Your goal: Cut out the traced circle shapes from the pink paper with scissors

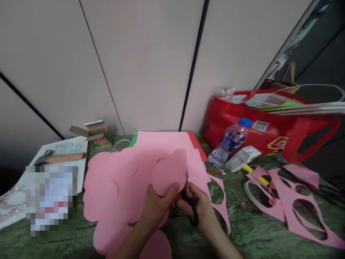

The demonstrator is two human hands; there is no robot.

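Note:
My left hand (161, 201) pinches a piece of pink paper (169, 172), its lower and left edge rounded and its upper right corner square. In my right hand (198, 203) is a pair of scissors (192, 210) with black handles, the fingers through the loops. The narrow blades point up along the right edge of the paper; whether they are parted I cannot tell. Beneath and to the left, several overlapping pink paper circles (104, 199) spread over the table. Larger pink sheets (164, 138) lie behind the hands, with green and red sheets showing at their edges.
Pink offcuts with round holes (291, 205) lie at right by a roll of tape (249, 196). A water bottle (230, 142) leans against a red bag (242, 111). A hammer (64, 157) and an opened small box (99, 138) are at left. A wall stands behind.

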